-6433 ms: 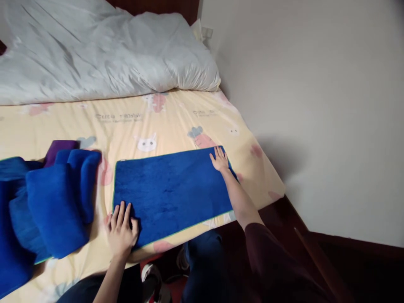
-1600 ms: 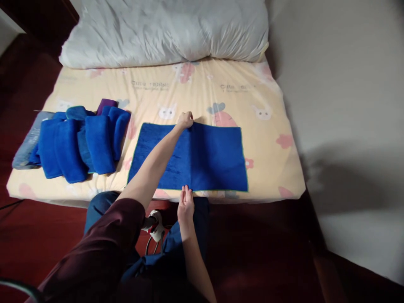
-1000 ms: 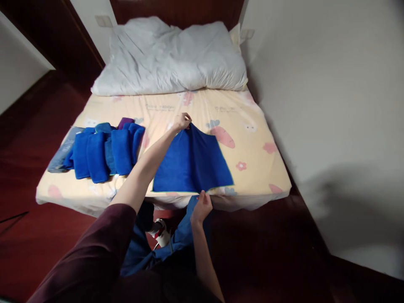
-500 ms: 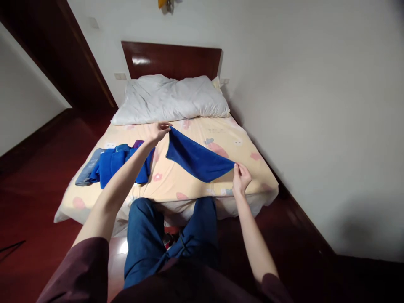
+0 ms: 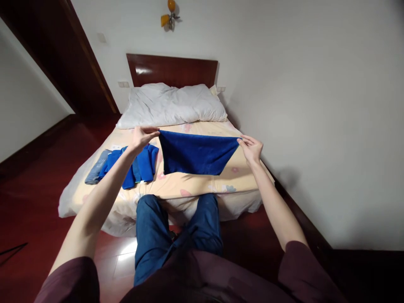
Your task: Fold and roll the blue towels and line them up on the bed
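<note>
Stretched between my two hands above the bed is a blue cloth (image 5: 195,155), like a small towel, its upper edge pulled nearly straight and its lower edge hanging. My left hand (image 5: 143,136) pinches the upper left corner. The upper right corner is pinched by my right hand (image 5: 251,147). Left of the cloth, a pile of blue folded cloths (image 5: 147,165) lies on the bed, partly hidden behind my left forearm. A grey-blue rolled or folded cloth (image 5: 96,168) with pale lettering lies at the pile's left side.
The bed has a cream patterned sheet (image 5: 202,190). A white bulky pillow or quilt (image 5: 173,104) lies across its head, before a dark wooden headboard (image 5: 175,70). The right wall (image 5: 325,126) stands close to the bed. Dark red floor (image 5: 34,181) shows at the left.
My right hand has risen and moved right, and my left hand has shifted left. The cloth has gone from slanted and bunched to level and spread. The view has tilted upward slightly.
</note>
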Motion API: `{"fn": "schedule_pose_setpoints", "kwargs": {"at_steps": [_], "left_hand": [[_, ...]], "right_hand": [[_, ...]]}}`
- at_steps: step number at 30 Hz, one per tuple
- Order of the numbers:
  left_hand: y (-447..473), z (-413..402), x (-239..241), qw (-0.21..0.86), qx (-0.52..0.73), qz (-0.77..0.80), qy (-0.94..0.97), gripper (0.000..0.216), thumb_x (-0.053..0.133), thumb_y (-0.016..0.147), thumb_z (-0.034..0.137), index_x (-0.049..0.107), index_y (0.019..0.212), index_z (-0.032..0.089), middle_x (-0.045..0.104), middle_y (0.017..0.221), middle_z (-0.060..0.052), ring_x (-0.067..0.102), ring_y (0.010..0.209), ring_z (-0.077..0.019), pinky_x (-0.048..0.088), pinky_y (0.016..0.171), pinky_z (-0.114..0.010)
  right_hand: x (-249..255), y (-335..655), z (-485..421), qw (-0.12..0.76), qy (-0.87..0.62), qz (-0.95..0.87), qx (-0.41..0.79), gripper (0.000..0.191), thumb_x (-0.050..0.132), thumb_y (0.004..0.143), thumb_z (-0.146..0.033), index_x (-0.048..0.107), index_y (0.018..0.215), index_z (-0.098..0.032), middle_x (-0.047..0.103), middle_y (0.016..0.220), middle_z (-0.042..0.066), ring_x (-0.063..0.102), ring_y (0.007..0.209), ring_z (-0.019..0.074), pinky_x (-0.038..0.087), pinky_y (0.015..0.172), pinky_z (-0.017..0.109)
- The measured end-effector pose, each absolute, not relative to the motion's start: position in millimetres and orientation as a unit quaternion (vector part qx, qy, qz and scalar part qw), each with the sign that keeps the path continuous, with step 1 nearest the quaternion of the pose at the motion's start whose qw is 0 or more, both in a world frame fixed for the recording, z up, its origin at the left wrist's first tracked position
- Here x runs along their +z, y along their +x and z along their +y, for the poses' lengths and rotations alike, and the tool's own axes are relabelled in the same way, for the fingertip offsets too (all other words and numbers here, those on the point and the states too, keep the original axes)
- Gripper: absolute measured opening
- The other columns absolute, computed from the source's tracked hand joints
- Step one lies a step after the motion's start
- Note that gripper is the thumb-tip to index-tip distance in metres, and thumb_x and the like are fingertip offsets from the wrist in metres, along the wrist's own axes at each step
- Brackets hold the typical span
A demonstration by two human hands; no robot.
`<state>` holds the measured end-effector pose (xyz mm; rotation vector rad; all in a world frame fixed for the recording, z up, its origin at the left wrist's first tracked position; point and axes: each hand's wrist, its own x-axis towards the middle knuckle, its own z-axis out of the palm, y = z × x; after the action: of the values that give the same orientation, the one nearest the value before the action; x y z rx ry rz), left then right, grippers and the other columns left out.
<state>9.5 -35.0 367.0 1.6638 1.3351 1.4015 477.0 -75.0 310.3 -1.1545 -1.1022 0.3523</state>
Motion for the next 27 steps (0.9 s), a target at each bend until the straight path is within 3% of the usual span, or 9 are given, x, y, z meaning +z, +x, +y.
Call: {"fn": "schedule_pose_setpoints", "kwargs": {"at_steps": [13,16,22,27], "left_hand": [[-6,-127,343,0.306,0.517,0.515,0.612,0.055,0.092,0.061,0.058,0.082,0.098,0.018,0.081,0.098,-0.01,0.077,0.099,-0.0316,0.063,0.095,-0.042],[-1,-137,338,0.342,0.516,0.516,0.592,0.062,0.093,0.057,0.061,0.081,0.097,0.015,0.08,0.096,-0.012,0.076,0.097,-0.0315,0.063,0.092,-0.042],[7,-109,311,0.434,0.483,0.534,0.541,0.068,0.098,0.048,0.054,0.077,0.098,0.014,0.079,0.086,-0.01,0.076,0.093,-0.0276,0.061,0.091,-0.039],[20,-48,276,0.445,0.479,0.553,0.516,0.066,0.099,0.048,0.043,0.073,0.1,0.012,0.078,0.081,-0.008,0.075,0.086,-0.0244,0.059,0.087,-0.037]], "right_hand": [[323,505,-166,0.608,-0.54,-0.478,0.332,0.065,0.102,0.05,-0.052,0.082,0.1,-0.016,0.078,0.09,0.011,0.071,0.08,0.0196,0.057,0.07,0.029],[327,509,-177,0.587,-0.562,-0.468,0.345,0.065,0.104,0.046,-0.052,0.082,0.096,-0.017,0.078,0.093,0.01,0.068,0.075,0.0163,0.052,0.06,0.024],[318,511,-154,0.566,-0.582,-0.428,0.398,0.065,0.106,0.041,-0.045,0.079,0.092,-0.015,0.074,0.079,0.006,0.047,0.051,0.0051,0.033,0.04,0.017],[291,501,-91,0.551,-0.612,-0.407,0.395,0.057,0.105,0.045,-0.033,0.077,0.091,-0.013,0.075,0.076,0.007,0.061,0.056,0.0089,0.037,0.04,0.013]]}}
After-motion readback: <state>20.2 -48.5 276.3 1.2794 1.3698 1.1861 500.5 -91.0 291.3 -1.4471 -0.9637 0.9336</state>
